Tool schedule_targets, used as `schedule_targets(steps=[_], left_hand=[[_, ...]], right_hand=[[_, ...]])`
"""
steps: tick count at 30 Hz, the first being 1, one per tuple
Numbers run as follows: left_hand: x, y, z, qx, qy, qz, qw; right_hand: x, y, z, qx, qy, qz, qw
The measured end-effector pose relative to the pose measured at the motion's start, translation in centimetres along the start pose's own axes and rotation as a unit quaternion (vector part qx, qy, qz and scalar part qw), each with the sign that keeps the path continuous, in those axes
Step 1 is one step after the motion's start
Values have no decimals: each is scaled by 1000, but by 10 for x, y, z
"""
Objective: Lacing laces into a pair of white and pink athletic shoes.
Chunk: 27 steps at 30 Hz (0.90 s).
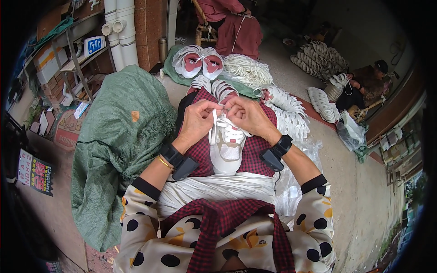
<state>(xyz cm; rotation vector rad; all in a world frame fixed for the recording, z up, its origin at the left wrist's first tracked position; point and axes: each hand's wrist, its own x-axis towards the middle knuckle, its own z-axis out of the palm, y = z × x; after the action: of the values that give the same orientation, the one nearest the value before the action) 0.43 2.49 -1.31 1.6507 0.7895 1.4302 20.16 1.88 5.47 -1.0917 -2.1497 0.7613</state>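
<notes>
While the left hand [196, 120] pinches lace [214, 117] above the shoe [227, 152], fingers [235, 109] hide whether the right hand [253, 117] grips it.

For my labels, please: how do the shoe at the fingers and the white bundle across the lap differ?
The shoe runs up the picture; the white bundle lies crosswise and spreads wider. The shoe has a rounded toe; the white bundle looks stringy. Both are pale.

A bulging green woven sack [120, 136] lies on the left. Far left, white pipes [124, 41] run beside a brown pillar [151, 32] and metal flask [163, 50]. At the far side, a seated person [236, 34] wears red; right, a plastic bag [352, 129] rests on the floor [359, 191].
</notes>
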Motion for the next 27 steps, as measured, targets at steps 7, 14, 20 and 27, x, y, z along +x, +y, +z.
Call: schedule_targets(steps=[7, 14, 20, 27], left_hand=[[-2, -3, 1, -25, 12, 1, 1000], [-2, -4, 1, -8, -10, -14, 1000], [6, 31, 23, 414, 7, 297, 860], [-5, 7, 15, 83, 58, -13, 995]], right_hand=[[2, 6, 1, 11, 27, -4, 1000], [2, 7, 2, 41, 22, -20, 999], [0, 1, 1, 71, 11, 1, 997], [2, 13, 6, 87, 26, -9, 996]])
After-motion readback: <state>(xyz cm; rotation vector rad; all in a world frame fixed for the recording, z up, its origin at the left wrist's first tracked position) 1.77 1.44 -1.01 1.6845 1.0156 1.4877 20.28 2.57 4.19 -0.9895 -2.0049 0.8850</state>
